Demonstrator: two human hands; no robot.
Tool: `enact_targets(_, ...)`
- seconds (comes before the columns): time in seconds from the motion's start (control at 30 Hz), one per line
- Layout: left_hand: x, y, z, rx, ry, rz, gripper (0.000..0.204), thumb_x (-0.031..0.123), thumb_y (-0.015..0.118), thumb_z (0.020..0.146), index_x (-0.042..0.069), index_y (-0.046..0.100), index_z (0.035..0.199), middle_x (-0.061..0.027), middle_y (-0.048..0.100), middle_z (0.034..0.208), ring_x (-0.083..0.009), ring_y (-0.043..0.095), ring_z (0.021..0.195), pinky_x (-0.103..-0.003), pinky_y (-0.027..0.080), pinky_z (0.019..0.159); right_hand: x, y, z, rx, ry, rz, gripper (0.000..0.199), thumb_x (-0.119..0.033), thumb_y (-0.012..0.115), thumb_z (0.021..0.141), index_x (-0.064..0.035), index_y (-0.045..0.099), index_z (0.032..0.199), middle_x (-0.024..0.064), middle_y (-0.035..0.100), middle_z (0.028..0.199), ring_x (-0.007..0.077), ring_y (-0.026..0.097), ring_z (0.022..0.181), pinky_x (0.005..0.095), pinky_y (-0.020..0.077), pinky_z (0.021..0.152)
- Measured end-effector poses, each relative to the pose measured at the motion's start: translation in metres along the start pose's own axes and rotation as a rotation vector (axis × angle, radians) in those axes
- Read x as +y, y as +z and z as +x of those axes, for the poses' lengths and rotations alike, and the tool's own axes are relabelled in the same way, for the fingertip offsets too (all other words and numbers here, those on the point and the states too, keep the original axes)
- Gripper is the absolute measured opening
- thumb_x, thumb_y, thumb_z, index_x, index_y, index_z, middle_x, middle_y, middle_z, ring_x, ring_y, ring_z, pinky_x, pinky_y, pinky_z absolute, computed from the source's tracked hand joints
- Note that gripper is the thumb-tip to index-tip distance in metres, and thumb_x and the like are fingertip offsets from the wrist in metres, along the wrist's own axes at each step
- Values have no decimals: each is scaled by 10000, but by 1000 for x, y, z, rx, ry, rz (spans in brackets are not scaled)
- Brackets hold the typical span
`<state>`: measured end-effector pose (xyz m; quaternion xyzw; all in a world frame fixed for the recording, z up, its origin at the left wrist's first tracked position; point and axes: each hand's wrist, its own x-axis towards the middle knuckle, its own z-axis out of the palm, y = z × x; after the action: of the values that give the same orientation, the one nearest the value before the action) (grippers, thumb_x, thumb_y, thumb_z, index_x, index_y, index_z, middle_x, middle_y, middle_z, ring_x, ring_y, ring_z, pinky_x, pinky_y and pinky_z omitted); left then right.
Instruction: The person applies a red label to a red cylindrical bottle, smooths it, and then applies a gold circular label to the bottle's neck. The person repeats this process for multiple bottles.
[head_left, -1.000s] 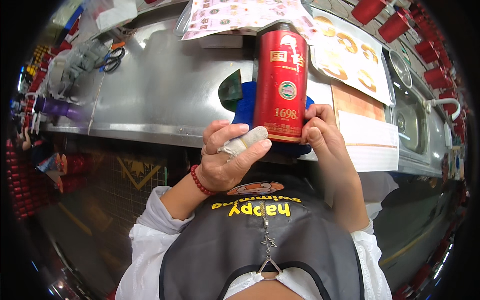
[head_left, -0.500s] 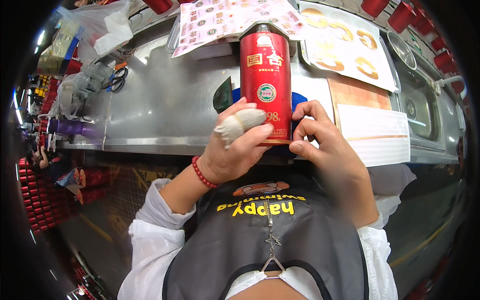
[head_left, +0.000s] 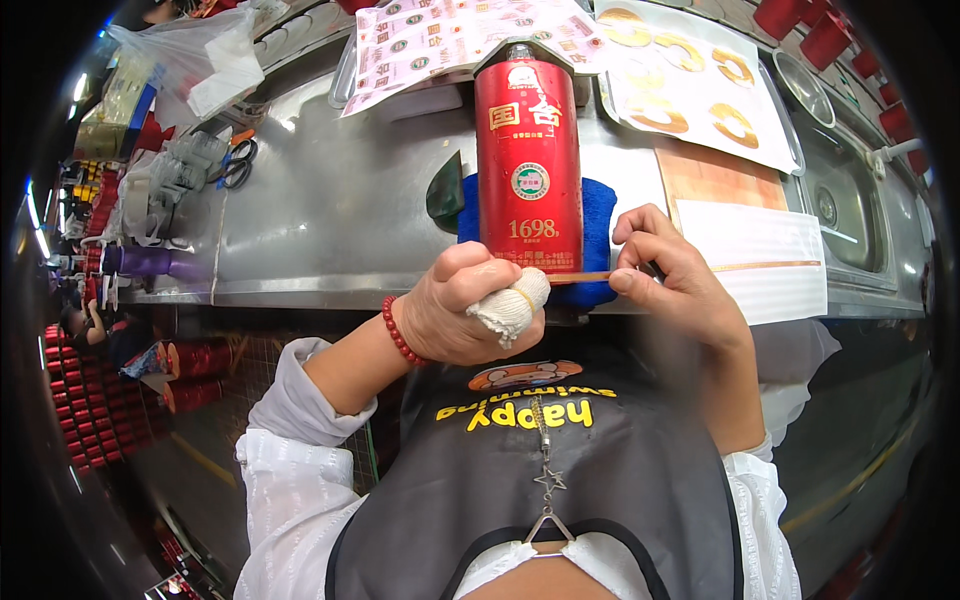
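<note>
A red cylindrical bottle (head_left: 532,200) with gold lettering and a small round label lies on a folded blue towel (head_left: 598,218), its neck pointing away from me. My left hand (head_left: 440,310) is closed around a small rolled white cloth (head_left: 510,308) at the bottle's near end. Between thumb and fingers, my right hand (head_left: 685,285) pinches one end of a thin copper-coloured strip (head_left: 582,278). The strip runs across the bottle's base edge toward my left hand, where its other end is hidden. A dark green scraper-like piece (head_left: 446,192) lies left of the bottle.
Beyond the bottle lies a printed pink sheet (head_left: 420,50). At far right, a white sheet (head_left: 700,80) carries several gold curved labels. Nearer, a white sheet (head_left: 755,255) with a copper strip overlaps a wooden board (head_left: 720,180). A sink (head_left: 845,215) is rightmost; scissors (head_left: 237,163) lie left.
My left hand with the cloth has moved down off the bottle's front to its base. My right hand has shifted slightly right, and the strip now shows stretched out to it.
</note>
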<state>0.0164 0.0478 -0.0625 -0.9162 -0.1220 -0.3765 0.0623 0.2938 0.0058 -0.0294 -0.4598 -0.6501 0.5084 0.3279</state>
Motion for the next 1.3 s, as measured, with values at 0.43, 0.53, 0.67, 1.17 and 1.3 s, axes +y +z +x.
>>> enact_targets(0.43, -2, 6, 11, 9, 47, -12, 277, 89, 715, 589, 224, 670, 826, 41, 612, 1132, -193, 443, 965, -331, 408, 788, 6, 0, 0, -13, -28, 2, 280, -268, 691, 943, -49, 557, 831, 43, 448, 1087, 130, 454, 959, 265, 405, 827)
enact_targets(0.53, 1, 6, 10, 30, 54, 51, 267, 90, 708, 582, 233, 669, 805, 37, 617, 1168, -200, 446, 971, -323, 411, 771, 8, -1, -2, -14, -28, -24, 281, -267, 693, 943, -51, 557, 827, 43, 449, 1083, 136, 453, 958, 272, 405, 833)
enact_targets(0.67, 3, 9, 16, 4, 50, 60, 292, 86, 710, 583, 235, 671, 831, 45, 616, 1132, -211, 441, 957, -323, 407, 735, 7, 0, 0, -10, 28, 46, 284, -271, 691, 943, -55, 561, 814, 49, 451, 1079, 154, 457, 961, 280, 401, 841)
enact_targets(1.17, 3, -1, 14, -43, 6, 33, 222, 113, 710, 560, 215, 669, 753, 69, 635, 1017, -216, 439, 979, -328, 396, 741, 7, -3, -1, -15, -33, -11, 277, -253, 677, 951, -48, 561, 805, 51, 456, 1071, 147, 462, 939, 266, 406, 809)
enact_targets(1.3, 8, -4, 13, -51, -8, 74, 236, 107, 731, 586, 216, 677, 789, 44, 618, 1029, -209, 442, 995, -329, 411, 763, 7, -5, 0, -29, 14, -13, 281, -254, 678, 949, -43, 562, 804, 52, 461, 1066, 149, 466, 939, 266, 406, 814)
